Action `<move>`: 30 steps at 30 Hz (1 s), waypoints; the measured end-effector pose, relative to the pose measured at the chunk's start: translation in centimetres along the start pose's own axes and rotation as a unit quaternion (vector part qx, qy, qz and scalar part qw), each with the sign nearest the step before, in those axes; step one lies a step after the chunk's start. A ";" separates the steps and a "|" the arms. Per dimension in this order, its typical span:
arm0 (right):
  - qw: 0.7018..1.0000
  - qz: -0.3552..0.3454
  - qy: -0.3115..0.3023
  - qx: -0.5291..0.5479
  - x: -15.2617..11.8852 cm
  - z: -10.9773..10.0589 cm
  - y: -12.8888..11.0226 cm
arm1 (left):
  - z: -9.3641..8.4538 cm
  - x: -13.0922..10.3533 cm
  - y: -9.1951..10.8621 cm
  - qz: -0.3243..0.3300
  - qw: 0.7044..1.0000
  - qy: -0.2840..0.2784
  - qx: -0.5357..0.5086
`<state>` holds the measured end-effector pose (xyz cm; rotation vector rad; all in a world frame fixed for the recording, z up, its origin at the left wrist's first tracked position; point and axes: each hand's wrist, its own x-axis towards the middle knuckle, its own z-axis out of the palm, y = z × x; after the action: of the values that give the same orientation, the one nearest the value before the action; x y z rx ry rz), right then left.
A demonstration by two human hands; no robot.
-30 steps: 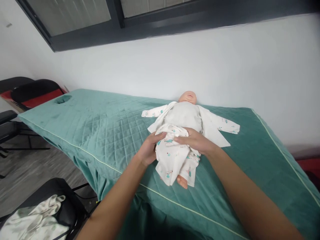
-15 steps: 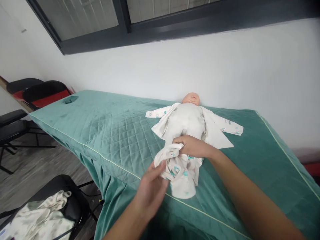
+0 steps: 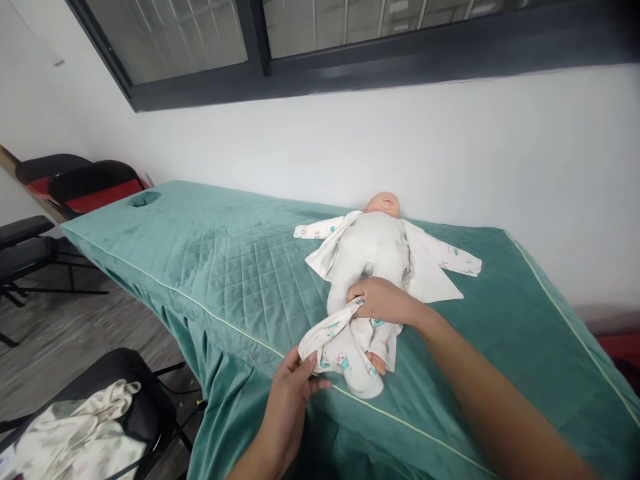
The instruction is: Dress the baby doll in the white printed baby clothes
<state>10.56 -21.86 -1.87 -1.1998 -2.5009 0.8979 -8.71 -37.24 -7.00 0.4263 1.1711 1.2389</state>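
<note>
A baby doll (image 3: 376, 241) with a soft white body lies on its back, its head towards the wall. An open white baby jacket (image 3: 435, 270) with teal prints on its sleeves is spread under and beside its torso. Printed white baby pants (image 3: 343, 350) are bunched around the doll's lower legs, and a bit of a foot shows among the folds. My left hand (image 3: 293, 397) pinches the pants' edge at lower left, between thumb and fingers. Closed on the waistband near the doll's legs, my right hand (image 3: 385, 300) hides part of the cloth.
The doll lies near the right end of a long bed with a green quilted cover (image 3: 235, 260), which has a face hole (image 3: 144, 199) at the far left. A black chair (image 3: 150, 407) at lower left holds crumpled patterned clothes (image 3: 85, 433). More chairs (image 3: 97, 187) stand beyond.
My left hand has shifted left and down, drawing the pants' edge outward so the bunched cloth is flatter. A bit of the doll's foot has come into sight. My right hand keeps its grip.
</note>
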 end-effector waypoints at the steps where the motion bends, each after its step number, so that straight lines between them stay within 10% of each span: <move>1: 1.000 0.004 0.004 -0.002 0.0 0.1 0.1 | 0.0 0.3 0.3 0.014 1.000 0.009 0.021; 15: 0.999 -0.021 0.023 -0.012 -0.3 0.3 0.8 | 1.2 0.4 2.6 -0.024 0.993 -0.097 0.065; 30: 0.990 -0.018 -0.055 0.128 -1.2 -1.8 0.7 | 1.5 8.4 4.0 0.306 0.887 -0.047 0.342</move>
<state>12.54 -21.62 -0.79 -1.0461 -2.3865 1.2615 -10.40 -27.93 -7.03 1.4600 1.4264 1.2706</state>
